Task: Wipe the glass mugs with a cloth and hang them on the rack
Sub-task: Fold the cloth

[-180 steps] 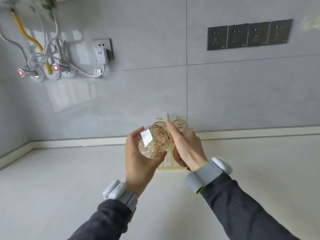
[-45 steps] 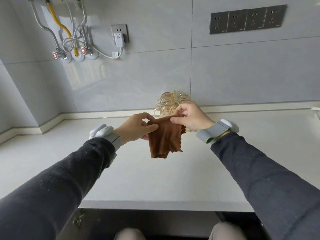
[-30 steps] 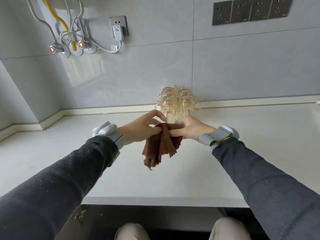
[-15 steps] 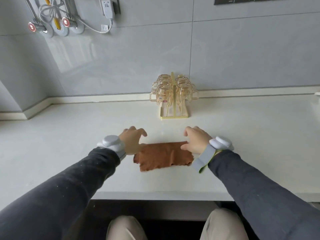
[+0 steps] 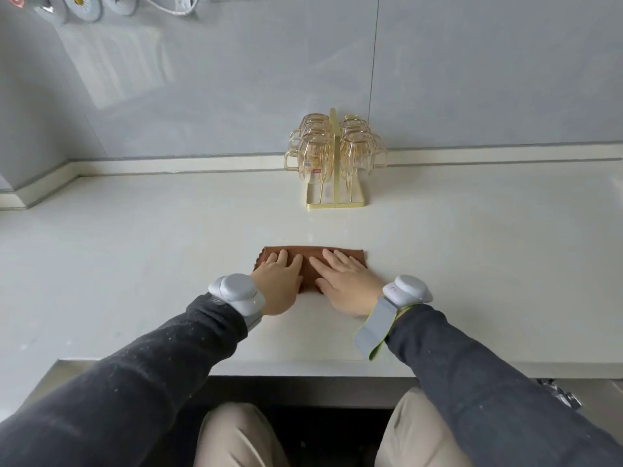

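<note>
A gold wire rack (image 5: 350, 200) stands on the white counter near the back wall, and several amber glass mugs (image 5: 315, 153) hang on both of its sides. In front of it, near the counter's front edge, lies a folded brown cloth (image 5: 312, 261). My left hand (image 5: 278, 279) lies flat on the cloth's left half with straight fingers. My right hand (image 5: 344, 281) lies flat on its right half, fingers spread. Neither hand holds a mug.
The white counter (image 5: 135, 251) reaches left to a corner and right past the frame. Grey tiled wall (image 5: 472, 79) stands behind the rack, with pipe fittings (image 5: 81, 5) at the top left. My knees show below the counter edge.
Both hands moved inward from the cloth's ends and now lie flat on top of it. The view tilted further down. Earlier the hands held the cloth in the air and laid it down.
</note>
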